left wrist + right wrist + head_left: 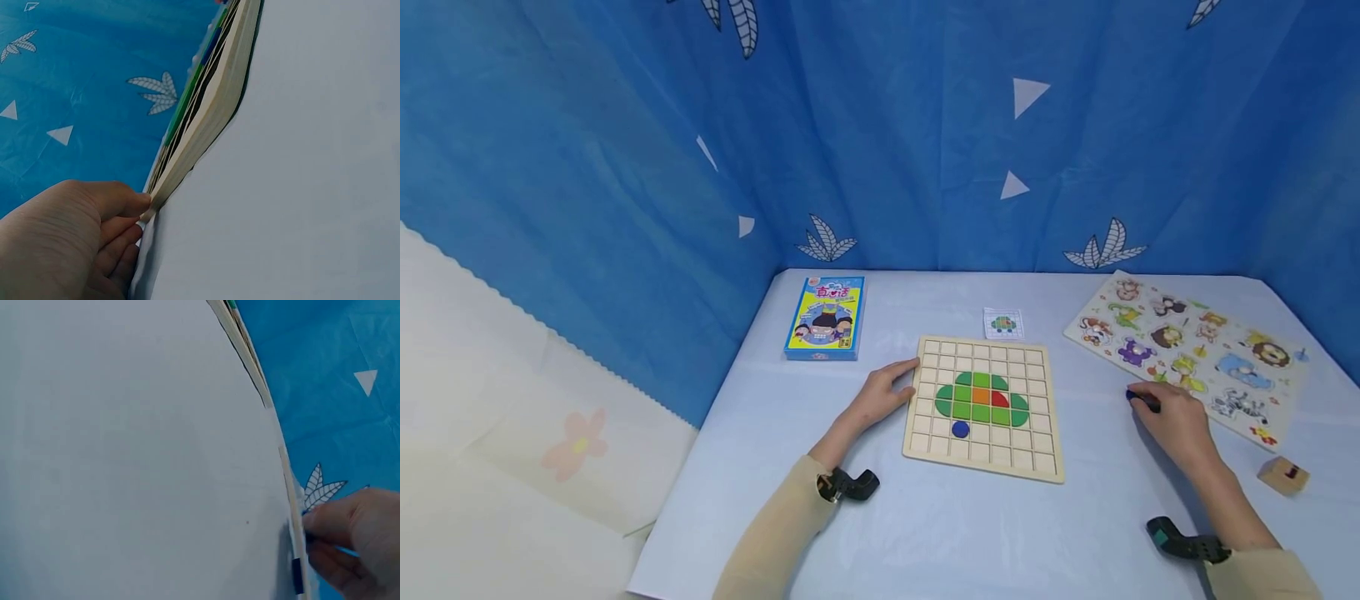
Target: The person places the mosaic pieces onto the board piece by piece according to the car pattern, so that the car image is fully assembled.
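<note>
A square wooden grid board [1045, 417] lies on the table. Green, orange and red pieces form a rounded shape on it, with a round blue piece [960, 429] below them. My left hand [874, 397] rests at the board's left edge, thumb and a finger touching the rim; in the left wrist view the thumb [128, 203] is right at the board's corner. To the right of the board, my right hand [1176, 425] pinches a small dark blue piece [1131, 394] close over the table. The fingers mostly hide this piece in the right wrist view.
A small pattern card [1003, 325] lies behind the board. A blue and yellow card box [824, 321] stands at the back left. An animal puzzle board [1195, 350] lies at the right, and a small wooden block [1283, 475] sits in front of it.
</note>
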Action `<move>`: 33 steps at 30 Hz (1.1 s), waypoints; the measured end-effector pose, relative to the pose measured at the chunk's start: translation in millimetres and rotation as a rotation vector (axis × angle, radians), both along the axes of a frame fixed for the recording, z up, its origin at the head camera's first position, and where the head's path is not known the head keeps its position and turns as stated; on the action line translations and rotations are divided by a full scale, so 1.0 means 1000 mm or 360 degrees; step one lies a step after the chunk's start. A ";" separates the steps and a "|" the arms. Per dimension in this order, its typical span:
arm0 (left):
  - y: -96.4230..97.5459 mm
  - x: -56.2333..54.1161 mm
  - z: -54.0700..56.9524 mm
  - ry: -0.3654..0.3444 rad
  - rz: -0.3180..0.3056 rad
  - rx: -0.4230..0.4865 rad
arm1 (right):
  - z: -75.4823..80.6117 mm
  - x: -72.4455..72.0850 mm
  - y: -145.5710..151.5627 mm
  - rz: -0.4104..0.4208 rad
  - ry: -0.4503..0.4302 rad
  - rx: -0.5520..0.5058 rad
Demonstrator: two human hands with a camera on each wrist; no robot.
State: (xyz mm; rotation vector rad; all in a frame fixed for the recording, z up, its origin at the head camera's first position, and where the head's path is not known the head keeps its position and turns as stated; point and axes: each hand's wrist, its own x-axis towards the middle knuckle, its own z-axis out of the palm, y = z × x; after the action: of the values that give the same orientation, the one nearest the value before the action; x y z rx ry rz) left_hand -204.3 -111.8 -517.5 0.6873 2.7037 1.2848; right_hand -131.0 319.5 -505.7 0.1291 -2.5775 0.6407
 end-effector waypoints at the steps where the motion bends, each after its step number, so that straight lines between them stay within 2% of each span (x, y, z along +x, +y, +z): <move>1: 0.000 0.000 0.000 -0.0002 -0.0002 -0.0003 | 0.003 0.001 -0.003 0.0027 0.0024 -0.0023; 5: -0.001 0.000 0.000 -0.0008 -0.0007 -0.0009 | 0.016 0.004 -0.023 0.0148 0.0110 -0.0115; 11: -0.001 0.000 0.001 0.0018 -0.0013 0.0004 | 0.019 0.003 -0.066 0.0362 0.0188 -0.0086; 16: 0.000 0.000 0.002 0.0007 -0.0024 0.0017 | 0.034 0.020 -0.112 0.0581 0.0043 -0.0195; 20: 0.001 0.001 0.002 0.0004 -0.0022 0.0023 | 0.027 0.024 -0.133 0.0695 -0.0030 -0.0205; 25: 0.002 0.001 0.002 0.0000 -0.0013 0.0007 | 0.011 0.023 -0.142 0.0804 -0.0115 -0.0208; 33: 0.001 0.002 0.003 -0.0002 0.0002 0.0000 | 0.003 0.023 -0.147 0.0792 -0.0211 -0.0099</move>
State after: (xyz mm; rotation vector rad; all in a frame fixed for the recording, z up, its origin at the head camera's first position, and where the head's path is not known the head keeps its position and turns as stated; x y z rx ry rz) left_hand -202.4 -110.5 -514.3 0.6850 2.7035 1.2851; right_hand -108.0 172.2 -502.4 0.7462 -2.6596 0.9297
